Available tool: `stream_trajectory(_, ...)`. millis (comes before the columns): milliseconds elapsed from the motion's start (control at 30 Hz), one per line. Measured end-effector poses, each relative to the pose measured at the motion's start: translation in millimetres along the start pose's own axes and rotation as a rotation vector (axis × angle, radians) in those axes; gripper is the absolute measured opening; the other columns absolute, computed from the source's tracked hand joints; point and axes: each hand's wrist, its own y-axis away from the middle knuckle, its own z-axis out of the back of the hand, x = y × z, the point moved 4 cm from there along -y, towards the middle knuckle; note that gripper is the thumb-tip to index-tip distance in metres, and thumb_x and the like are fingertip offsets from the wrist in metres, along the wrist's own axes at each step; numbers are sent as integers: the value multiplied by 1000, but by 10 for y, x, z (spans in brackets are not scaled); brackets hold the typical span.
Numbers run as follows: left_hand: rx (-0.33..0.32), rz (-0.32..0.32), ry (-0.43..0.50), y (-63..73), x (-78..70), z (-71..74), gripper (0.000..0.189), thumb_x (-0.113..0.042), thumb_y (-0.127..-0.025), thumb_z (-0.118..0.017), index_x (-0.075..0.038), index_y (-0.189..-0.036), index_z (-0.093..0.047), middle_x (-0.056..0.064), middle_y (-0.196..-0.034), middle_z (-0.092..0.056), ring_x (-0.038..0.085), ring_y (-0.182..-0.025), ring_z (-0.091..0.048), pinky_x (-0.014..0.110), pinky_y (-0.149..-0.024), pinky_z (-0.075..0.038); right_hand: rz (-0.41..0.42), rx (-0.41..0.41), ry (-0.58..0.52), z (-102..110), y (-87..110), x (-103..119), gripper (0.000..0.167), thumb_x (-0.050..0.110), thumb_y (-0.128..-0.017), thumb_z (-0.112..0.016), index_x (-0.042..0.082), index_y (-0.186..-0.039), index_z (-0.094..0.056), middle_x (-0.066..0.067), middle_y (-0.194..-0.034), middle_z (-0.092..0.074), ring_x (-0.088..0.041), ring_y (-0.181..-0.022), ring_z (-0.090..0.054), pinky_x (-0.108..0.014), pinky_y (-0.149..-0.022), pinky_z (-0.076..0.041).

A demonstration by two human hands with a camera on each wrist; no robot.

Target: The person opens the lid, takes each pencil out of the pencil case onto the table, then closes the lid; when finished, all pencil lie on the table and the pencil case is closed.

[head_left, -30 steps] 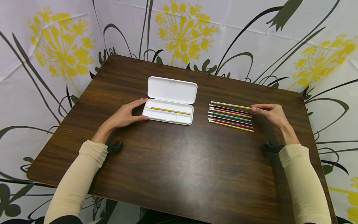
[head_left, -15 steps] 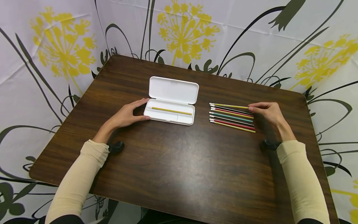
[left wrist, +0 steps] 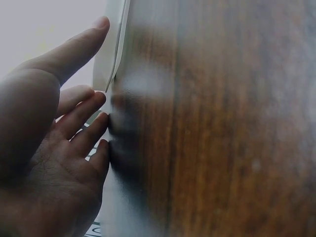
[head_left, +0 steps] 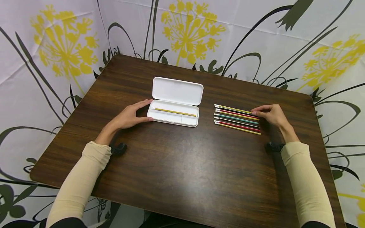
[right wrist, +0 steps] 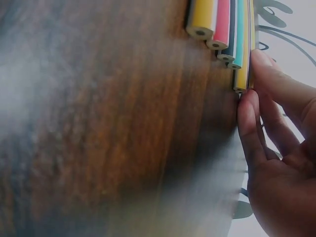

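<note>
A white pencil case (head_left: 177, 91) lies with its lid tipped back, and one yellow pencil (head_left: 174, 111) rests inside its base. My left hand (head_left: 125, 117) holds the case's left end, thumb on the front edge and index finger at the back corner. To the right, several pencils with white-tipped ends lie side by side in a row, among them a green pencil (head_left: 235, 118) and a red pencil (head_left: 238, 125). My right hand (head_left: 272, 116) pinches the end of the rearmost yellow pencil (right wrist: 241, 81), close beside a black one; whether it grips both is hard to tell.
All of this stands on a dark brown wooden table (head_left: 176, 177). A cloth with yellow and grey plant prints (head_left: 194, 34) hangs behind and at both sides. A small divider sits in the right part of the case's base.
My right hand has moved slightly left and toward me, bringing the rear yellow pencil from apart to close against the black one. The left hand keeps its place on the case.
</note>
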Motion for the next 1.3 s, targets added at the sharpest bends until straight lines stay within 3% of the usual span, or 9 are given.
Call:
stream_trajectory(233, -1, -6, -2, 2, -3, 2, 85, -49, -83, -76, -26, -154, -35, 9, -157, -30, 27, -144, -24, 55, -111, -22, -13, -3, -6, 0, 15, 2, 31, 30, -89, -74, 5, -107, -76, -6, -103, -73, -9, -91, -63, -19, -74, -49)
stream_trajectory(367, 5, -6, -2, 0, -1, -3, 85, -51, -83, -75, -26, -154, -35, 9, -158, -29, 28, -145, -23, 55, -111, -22, -35, -53, -35, 6, 69, 18, 40, 38, -86, -75, 8, -111, -76, -3, -109, -71, -10, -98, -61, -21, -83, -46)
stream_trajectory(467, 5, -4, 1, 0, 1, -5, 85, -51, -83, -75, -26, -154, -34, 9, -158, -29, 27, -145, -23, 55, -111, -22, -28, -94, -74, -16, 111, 107, 43, 39, -86, -75, 8, -115, -74, -3, -115, -70, -13, -105, -58, -27, -90, -43)
stream_trajectory(567, 2, -2, 7, 2, 8, -4, 85, -50, -83, -75, -26, -154, -35, 9, -158, -29, 28, -145, -23, 56, -111, -22, 8, -109, -95, -101, 123, 266, 42, 39, -87, -75, 8, -115, -74, -5, -118, -69, -16, -108, -58, -31, -89, -44)
stream_trajectory(733, -3, -4, 11, 7, 15, -4, 85, -50, -83, -75, -26, -154, -35, 9, -157, -29, 28, -145, -23, 56, -111, -21, 127, -70, -85, -405, 55, 603, 32, 35, -88, -74, 12, -111, -76, -5, -111, -71, -18, -99, -63, -30, -77, -51)
stream_trajectory(933, 5, 10, 6, 26, 11, -1, 86, -49, -83, -76, -25, -154, -34, 10, -158, -29, 29, -145, -23, 56, -111, -21, 287, 27, -131, -959, -63, 1120, 24, 26, -87, -76, 10, -106, -78, -4, -102, -73, -21, -87, -67, -28, -70, -53)
stream_trajectory(1100, 2, 15, -2, 24, -6, 6, 86, -50, -84, -75, -25, -155, -33, 9, -158, -28, 29, -145, -23, 56, -111, -22, 331, 68, -181, -1366, -165, 1443, 20, 25, -86, -79, 12, -101, -79, -1, -97, -73, -19, -82, -66, -26, -68, -51)
stream_trajectory(1300, 4, 12, -5, 14, -30, 8, 85, -48, -84, -75, -24, -154, -34, 10, -158, -29, 29, -145, -23, 56, -111, -22, 359, 114, -158, -1668, -219, 1589, 13, 19, -85, -79, 13, -96, -80, 3, -91, -74, -15, -76, -66, -27, -65, -51)
